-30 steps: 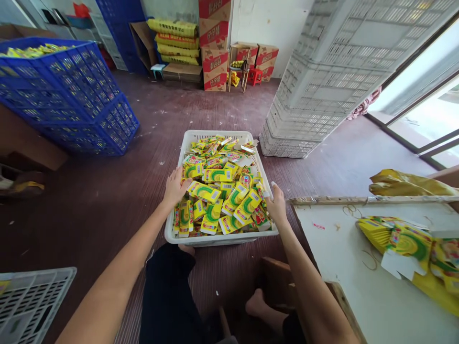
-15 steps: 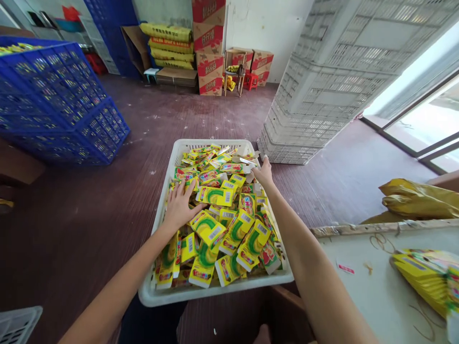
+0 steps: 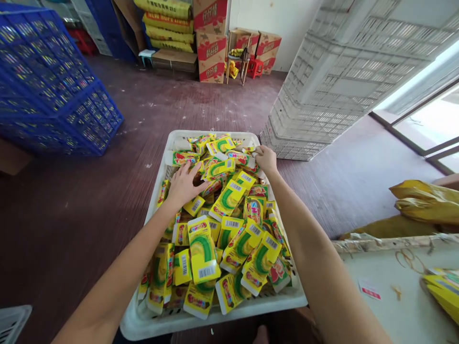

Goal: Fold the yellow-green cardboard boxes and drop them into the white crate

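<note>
A white plastic basket [image 3: 215, 320] full of small yellow and green boxes [image 3: 204, 251] stands in front of me. My left hand [image 3: 184, 184] lies on the boxes at the basket's left side, fingers spread and touching them. At the upper right corner, my right hand [image 3: 266, 158] is closed at the rim; its fingers are wrapped round the basket's edge.
Blue crates [image 3: 60, 95] stand at the left, stacked white crates [image 3: 322, 91] at the right. Cartons [image 3: 211, 52] and yellow sacks [image 3: 168, 24] are at the back wall. A table [image 3: 373, 267] with bundled boxes [image 3: 442, 291] is at lower right.
Boxes at the far end have shifted and piled differently, and one now lies flat nearer me. My left hand has moved slightly forward; my right hand has closed at the rim. The basket appears larger.
</note>
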The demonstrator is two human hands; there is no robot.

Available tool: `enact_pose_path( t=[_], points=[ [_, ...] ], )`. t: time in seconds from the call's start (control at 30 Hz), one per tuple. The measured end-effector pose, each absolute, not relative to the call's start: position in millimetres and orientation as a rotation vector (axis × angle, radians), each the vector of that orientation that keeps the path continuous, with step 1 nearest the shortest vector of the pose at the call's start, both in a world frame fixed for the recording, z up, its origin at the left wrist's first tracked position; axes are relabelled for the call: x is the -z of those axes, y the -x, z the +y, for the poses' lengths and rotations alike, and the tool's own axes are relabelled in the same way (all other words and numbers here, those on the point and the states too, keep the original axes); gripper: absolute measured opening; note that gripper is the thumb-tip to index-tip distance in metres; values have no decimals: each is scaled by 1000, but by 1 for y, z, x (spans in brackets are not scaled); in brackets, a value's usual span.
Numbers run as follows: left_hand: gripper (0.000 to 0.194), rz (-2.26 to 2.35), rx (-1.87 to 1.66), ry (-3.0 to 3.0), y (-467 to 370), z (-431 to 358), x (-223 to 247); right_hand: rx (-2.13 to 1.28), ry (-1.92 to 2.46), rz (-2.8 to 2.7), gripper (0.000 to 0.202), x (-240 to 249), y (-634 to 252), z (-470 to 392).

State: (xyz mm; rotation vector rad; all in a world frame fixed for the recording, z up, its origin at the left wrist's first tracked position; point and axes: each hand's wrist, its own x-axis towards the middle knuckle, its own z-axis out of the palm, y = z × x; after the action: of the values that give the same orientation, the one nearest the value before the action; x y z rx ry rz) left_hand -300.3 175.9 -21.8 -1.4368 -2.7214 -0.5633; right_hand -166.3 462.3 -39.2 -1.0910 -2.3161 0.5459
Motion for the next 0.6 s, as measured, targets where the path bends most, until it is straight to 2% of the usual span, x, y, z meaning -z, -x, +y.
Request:
enact_pose_path(
  t=[0.07, 0.2, 0.3, 0.43, 0.6],
  points=[
    [69, -2736, 552, 1431, 304, 178, 20, -519, 1136, -2271, 31, 38, 165, 461],
    [55, -2802, 494, 1366, 312, 185, 16, -501, 1142, -2228, 42, 36, 169, 462],
    [47, -2844, 423, 1348, 319, 196, 14, -557, 1072, -2308, 43, 36, 174, 461],
    [49, -2859, 414, 1440, 322, 200, 11, -622, 1021, -2386, 49, 36, 164, 456],
    [55, -2532, 656, 1671, 301, 192, 6, -713, 984, -2473, 50, 38, 136, 439]
  ],
)
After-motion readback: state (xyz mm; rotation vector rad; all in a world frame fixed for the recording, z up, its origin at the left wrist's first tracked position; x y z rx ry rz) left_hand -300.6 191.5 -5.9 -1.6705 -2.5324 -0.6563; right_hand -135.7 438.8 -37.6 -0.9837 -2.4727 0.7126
